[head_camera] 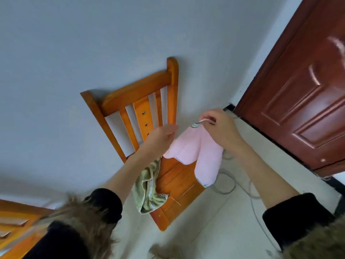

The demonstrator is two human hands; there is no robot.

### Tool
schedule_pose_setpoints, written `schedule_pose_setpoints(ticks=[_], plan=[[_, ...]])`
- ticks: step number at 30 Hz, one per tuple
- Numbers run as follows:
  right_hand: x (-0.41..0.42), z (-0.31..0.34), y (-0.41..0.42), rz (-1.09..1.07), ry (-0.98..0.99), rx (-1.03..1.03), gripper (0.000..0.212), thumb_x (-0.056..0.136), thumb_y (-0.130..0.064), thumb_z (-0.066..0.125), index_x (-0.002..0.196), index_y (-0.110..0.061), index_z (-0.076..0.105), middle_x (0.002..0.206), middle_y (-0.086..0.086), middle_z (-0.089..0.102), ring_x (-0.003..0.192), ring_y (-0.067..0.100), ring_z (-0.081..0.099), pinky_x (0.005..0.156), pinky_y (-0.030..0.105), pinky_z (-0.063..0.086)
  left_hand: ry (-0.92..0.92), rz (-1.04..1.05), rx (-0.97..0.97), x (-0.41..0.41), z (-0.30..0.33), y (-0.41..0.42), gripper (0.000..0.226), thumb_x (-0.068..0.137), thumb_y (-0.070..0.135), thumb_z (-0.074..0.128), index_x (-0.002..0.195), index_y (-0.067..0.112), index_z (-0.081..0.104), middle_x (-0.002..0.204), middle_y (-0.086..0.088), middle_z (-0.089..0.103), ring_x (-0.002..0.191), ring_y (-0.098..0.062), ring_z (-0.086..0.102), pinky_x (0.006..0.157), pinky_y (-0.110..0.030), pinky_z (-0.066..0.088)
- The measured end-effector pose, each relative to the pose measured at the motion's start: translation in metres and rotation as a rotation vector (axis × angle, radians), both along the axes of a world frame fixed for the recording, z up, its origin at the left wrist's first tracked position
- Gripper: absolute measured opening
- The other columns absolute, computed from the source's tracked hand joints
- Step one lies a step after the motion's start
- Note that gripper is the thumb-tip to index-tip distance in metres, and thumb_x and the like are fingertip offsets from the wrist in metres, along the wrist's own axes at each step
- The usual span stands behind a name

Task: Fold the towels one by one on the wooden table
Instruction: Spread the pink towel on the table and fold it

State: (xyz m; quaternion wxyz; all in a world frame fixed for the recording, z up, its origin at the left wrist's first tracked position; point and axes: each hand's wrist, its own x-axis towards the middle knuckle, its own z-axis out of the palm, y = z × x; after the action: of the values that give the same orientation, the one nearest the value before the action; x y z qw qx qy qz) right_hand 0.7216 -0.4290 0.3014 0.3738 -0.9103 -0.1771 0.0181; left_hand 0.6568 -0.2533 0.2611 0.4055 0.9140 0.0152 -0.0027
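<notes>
A: Pale wall, brown door [306,86] at right, wooden chair [141,109] against the wall. Towels?

B: Two counted. One pink towel [197,154] hangs in the air above the chair seat; one green towel [149,189] lies crumpled on the seat's edge.

A: Hands?

B: Right hand [218,128] pinches the pink towel's loop at the top. Left hand [162,137] touches its side edge, fingers fairly straight; grip unclear.

A: Advice?

B: Probably find both top corners, let it hang flat, then carry it to the desk.
</notes>
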Motion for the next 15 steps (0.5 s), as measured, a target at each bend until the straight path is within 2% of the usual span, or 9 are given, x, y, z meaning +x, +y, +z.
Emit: schedule_pose_setpoints(ticks=[2,4,5,7,9,12,15], plan=[[-0.003,0.040,-0.004,0.045,-0.076,-0.029,0.016,0.085,-0.002,0.055,0.089,-0.011,0.068,0.087,0.001,0.054,0.079,0.011,0.046,0.065,0.002,0.031,-0.068,-0.037,-0.082,0.004,0.043,-0.007,0.035,0.097,0.006,0.044,0.131,0.006,0.052,0.133,-0.007,0.055,0.120,-0.018,0.053,0.095,-0.015,0.037],[-0.010,0.075,-0.006,0.080,-0.122,-0.020,0.017,0.084,-0.002,0.055,0.086,-0.011,0.068,0.083,-0.001,0.053,0.074,0.010,0.046,0.065,0.001,0.031,-0.097,-0.078,-0.179,0.002,0.079,-0.018,0.036,0.095,0.006,0.047,0.131,0.005,0.051,0.130,-0.007,0.056,0.118,-0.015,0.054,0.100,-0.019,0.039],[-0.015,0.091,-0.007,0.094,-0.136,-0.004,0.017,0.084,-0.002,0.055,0.085,-0.012,0.069,0.080,-0.004,0.052,0.072,0.008,0.046,0.065,0.001,0.032,-0.102,-0.099,-0.243,-0.002,0.094,-0.023,0.035,0.094,0.006,0.049,0.130,0.004,0.052,0.127,-0.006,0.058,0.115,-0.013,0.055,0.100,-0.020,0.041],[-0.027,0.117,-0.008,0.134,-0.142,0.032,0.018,0.082,-0.002,0.056,0.081,-0.014,0.068,0.078,-0.007,0.051,0.071,0.005,0.048,0.064,0.003,0.033,-0.125,-0.119,-0.348,-0.015,0.115,-0.035,0.031,0.093,0.004,0.052,0.124,0.003,0.056,0.114,-0.001,0.062,0.103,-0.007,0.058,0.091,-0.013,0.044],[-0.042,0.136,-0.009,0.196,-0.144,0.056,0.023,0.081,-0.002,0.057,0.075,-0.021,0.066,0.080,-0.005,0.054,0.072,0.006,0.050,0.063,0.005,0.034,-0.166,-0.073,-0.364,-0.032,0.128,-0.044,0.022,0.092,0.003,0.053,0.113,0.003,0.061,0.096,0.001,0.063,0.088,-0.007,0.057,0.079,-0.013,0.043],[-0.065,0.153,-0.009,0.273,-0.159,0.068,0.032,0.080,-0.002,0.058,0.067,-0.031,0.059,0.077,-0.011,0.052,0.070,-0.001,0.050,0.062,0.003,0.034,-0.214,0.054,-0.361,-0.062,0.140,-0.045,0.010,0.089,0.006,0.060,0.098,0.003,0.061,0.087,-0.004,0.060,0.081,-0.014,0.056,0.077,-0.029,0.046],[-0.083,0.161,-0.004,0.322,-0.202,0.094,0.020,0.079,-0.001,0.058,0.075,-0.020,0.065,0.073,-0.014,0.050,0.066,-0.010,0.049,0.061,0.003,0.033,-0.271,0.141,-0.288,-0.092,0.153,-0.039,0.006,0.086,0.009,0.062,0.088,0.005,0.058,0.081,-0.003,0.057,0.071,-0.014,0.051,0.069,-0.031,0.043]])
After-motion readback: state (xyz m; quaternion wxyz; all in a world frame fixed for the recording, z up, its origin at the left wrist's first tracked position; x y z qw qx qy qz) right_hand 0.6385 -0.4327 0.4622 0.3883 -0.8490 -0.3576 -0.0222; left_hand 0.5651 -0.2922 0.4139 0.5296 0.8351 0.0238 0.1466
